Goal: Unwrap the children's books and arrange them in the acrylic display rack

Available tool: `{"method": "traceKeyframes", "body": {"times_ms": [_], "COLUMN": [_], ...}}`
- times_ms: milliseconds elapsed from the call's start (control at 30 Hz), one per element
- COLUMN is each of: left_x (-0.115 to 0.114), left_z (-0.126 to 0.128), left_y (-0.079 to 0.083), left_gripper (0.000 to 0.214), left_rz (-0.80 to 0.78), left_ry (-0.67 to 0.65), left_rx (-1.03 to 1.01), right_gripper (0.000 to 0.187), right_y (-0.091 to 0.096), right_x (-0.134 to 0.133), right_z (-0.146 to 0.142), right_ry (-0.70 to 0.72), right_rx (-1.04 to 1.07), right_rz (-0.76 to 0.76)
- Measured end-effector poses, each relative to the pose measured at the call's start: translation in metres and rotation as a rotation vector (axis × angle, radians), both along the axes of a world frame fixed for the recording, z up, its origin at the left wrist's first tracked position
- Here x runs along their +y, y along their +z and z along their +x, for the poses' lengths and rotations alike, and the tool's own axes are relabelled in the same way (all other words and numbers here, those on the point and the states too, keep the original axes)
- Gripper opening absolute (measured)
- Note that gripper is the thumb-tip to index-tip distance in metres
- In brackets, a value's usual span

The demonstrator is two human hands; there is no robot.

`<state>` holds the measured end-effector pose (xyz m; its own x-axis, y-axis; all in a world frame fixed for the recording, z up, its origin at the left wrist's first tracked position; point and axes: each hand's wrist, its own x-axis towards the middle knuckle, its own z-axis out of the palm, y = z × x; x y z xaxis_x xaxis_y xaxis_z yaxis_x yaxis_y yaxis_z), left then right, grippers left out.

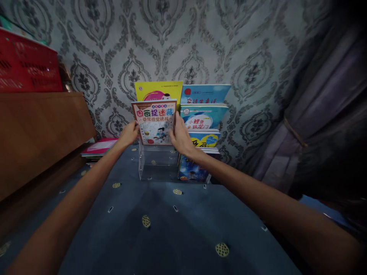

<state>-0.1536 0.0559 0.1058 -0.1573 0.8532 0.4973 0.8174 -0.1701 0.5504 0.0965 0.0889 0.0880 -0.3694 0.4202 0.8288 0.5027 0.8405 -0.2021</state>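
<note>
Both my hands hold one picture book (155,121) with a pale cover and coloured Chinese letters. My left hand (129,133) grips its left edge and my right hand (180,134) grips its right edge. The book stands upright in the left column of a clear acrylic display rack (156,165), on a middle tier. A yellow book (158,90) stands in the tier behind it. The rack's right column holds a blue book (205,94), a teal one (202,116), a yellow-and-blue one (204,139) and a dark blue one (191,171) at the bottom.
The rack stands on a dark blue cloth (160,225) with yellow dots, against patterned grey wallpaper. A low stack of pink books (99,149) lies at the left. A wooden cabinet (37,133) with a red crate (27,65) stands further left. A purple curtain (312,122) hangs at the right.
</note>
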Motion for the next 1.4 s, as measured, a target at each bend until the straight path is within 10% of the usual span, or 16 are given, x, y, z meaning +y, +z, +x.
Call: {"method": "traceKeyframes", "body": {"times_ms": [700, 1400], "left_x": [0.004, -0.007], "left_z": [0.016, 0.014], "left_y": [-0.007, -0.012], "left_gripper": [0.024, 0.02], "left_rz": [0.034, 0.038], "left_ry": [0.19, 0.154], "left_rx": [0.184, 0.085], "right_gripper": [0.059, 0.053], "right_y": [-0.057, -0.057], "right_x": [-0.003, -0.018], "right_z": [-0.005, 0.005], "right_ry": [0.1, 0.13], "right_rx": [-0.067, -0.071], "right_rz": [-0.185, -0.166]}}
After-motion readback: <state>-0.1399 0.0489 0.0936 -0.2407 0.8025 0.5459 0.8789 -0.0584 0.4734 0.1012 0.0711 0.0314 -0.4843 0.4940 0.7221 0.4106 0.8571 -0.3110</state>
